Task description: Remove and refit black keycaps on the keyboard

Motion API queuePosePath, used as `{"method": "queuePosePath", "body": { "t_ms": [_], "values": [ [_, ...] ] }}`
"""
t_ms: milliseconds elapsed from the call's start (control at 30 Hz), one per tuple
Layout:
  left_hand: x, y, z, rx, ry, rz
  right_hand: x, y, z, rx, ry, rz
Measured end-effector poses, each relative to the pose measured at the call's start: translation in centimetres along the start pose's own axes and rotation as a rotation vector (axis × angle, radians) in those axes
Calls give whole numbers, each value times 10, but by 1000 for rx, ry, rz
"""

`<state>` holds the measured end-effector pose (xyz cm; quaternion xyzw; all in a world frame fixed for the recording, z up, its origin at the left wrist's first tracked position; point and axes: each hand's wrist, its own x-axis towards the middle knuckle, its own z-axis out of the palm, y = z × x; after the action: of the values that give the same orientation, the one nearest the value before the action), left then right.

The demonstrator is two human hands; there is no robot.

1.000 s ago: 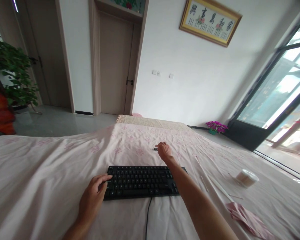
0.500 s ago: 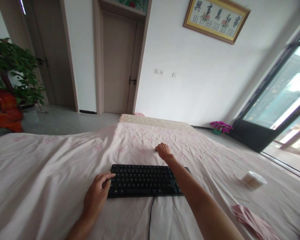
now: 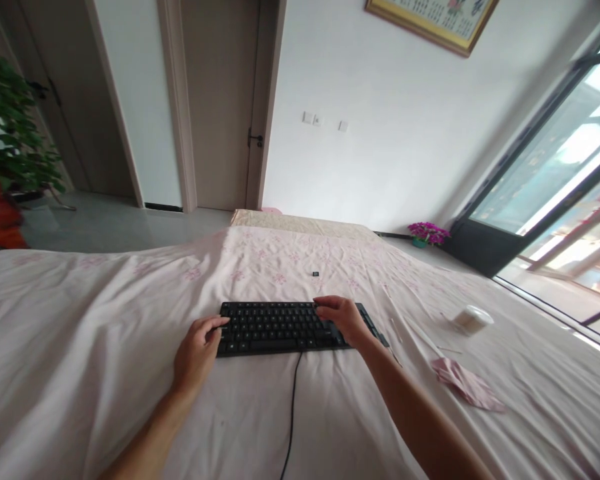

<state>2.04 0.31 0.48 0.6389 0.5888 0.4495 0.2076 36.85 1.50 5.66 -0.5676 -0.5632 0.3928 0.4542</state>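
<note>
A black keyboard (image 3: 280,327) lies on the pink flowered sheet (image 3: 105,347), its cable (image 3: 293,407) running toward me. My left hand (image 3: 197,350) grips the keyboard's left end, thumb on top of the keys. My right hand (image 3: 343,319) rests on the keys at the right end, its fingers loosely bent and nothing visible in them. A small black piece (image 3: 315,273), perhaps a keycap, lies alone on the sheet beyond the keyboard, clear of both hands.
A round white container (image 3: 473,319), a crumpled pink cloth (image 3: 467,385) and thin white sticks (image 3: 395,330) lie to the right. A pot of purple flowers (image 3: 427,233) stands by the glass door, a green plant (image 3: 15,133) at the far left.
My right hand drew back from the small black piece, leaving it on the sheet, and came down onto the keyboard's right end. The view tilted down a little. My left hand stayed put.
</note>
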Motion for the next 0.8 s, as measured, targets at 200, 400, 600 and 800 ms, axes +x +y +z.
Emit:
{"method": "queuePosePath", "body": {
  "t_ms": [200,400,600,800],
  "values": [
    [0,1,-1,8,4,12,-53,7,-11,-247,23,-26],
    [0,1,-1,16,5,13,-81,-1,-5,-618,-3,-272],
    [-1,-1,0,26,10,14,-81,-4,3,-776,-20,-391],
    [-1,2,-1,16,12,5,-77,-6,5,-823,-77,-409]
  ]
}}
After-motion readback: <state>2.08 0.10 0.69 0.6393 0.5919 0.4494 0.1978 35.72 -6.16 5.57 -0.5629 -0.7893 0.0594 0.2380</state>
